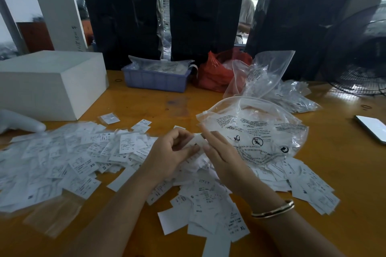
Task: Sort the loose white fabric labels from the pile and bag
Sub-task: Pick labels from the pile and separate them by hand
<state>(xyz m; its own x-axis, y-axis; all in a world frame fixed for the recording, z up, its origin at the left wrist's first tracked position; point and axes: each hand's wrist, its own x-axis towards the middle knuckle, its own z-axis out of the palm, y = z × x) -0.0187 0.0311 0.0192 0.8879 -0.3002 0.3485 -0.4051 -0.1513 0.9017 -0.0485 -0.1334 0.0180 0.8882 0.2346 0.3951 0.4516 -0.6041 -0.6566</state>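
While over pile (73, 160), label (197, 142) between hands (173, 152) (221, 155)

White fabric labels (83, 165) lower left read XS, XL, M, L; clear plastic bag (257, 131), centre right, shows "IN CRIBS BEDS".

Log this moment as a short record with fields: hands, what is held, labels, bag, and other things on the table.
left hand: fingers curled, pinching a white label
right hand: fingers straight, touching the same label
held label: small, white, between both hands above the pile
label pile: loose white labels spread over the table, sizes XS, M, L, XL readable
clear bag: printed, lying open just beyond the right hand
table: yellow-brown wood
other: white box, blue tray, red bag, phone
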